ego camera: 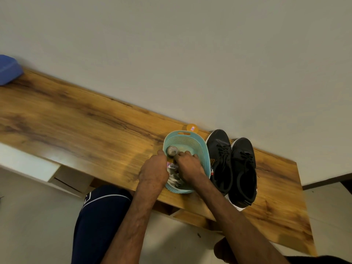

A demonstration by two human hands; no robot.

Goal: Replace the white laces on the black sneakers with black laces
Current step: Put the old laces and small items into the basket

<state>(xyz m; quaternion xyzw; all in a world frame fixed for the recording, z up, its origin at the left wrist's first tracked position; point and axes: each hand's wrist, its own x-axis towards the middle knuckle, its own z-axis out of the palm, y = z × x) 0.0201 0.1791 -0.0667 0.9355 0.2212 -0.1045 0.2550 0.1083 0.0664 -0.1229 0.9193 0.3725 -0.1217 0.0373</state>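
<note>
left hand (153, 171) and right hand (188, 168) dig into basket (185, 138); can't tell what fingers (183, 154) grasp. tuck white laces (174, 181) flat.

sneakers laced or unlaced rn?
Laced: black laces cross the eyelets on both sneakers, which stand side by side right of the basket. No white lace shows on them.
</note>
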